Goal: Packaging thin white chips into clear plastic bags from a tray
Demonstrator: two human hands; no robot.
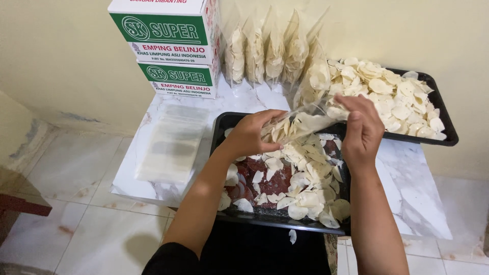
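Head view, looking down at a low marble table [402,188]. Left hand [249,136] and right hand [362,133] hold a clear bag [300,124] between them, above the near tray [220,133]. Left fingers are curled around the bag's lower end, which is partly filled with pale chips; right fingers pinch its upper end near the mouth. The bag lies tilted, almost horizontal, across the tray's back edge. Near tray is black, with a red patterned base showing at left and loose chips [305,188] heaped toward its right side. One chip [292,236] lies off the tray by its front edge. A second black tray [442,114], behind and to the right, carries a fuller heap. Filled bags [265,51] stand against the wall. Two stacked green-and-white boxes [170,48] sit at back left; a stack of empty bags [170,145] lies in front of them.
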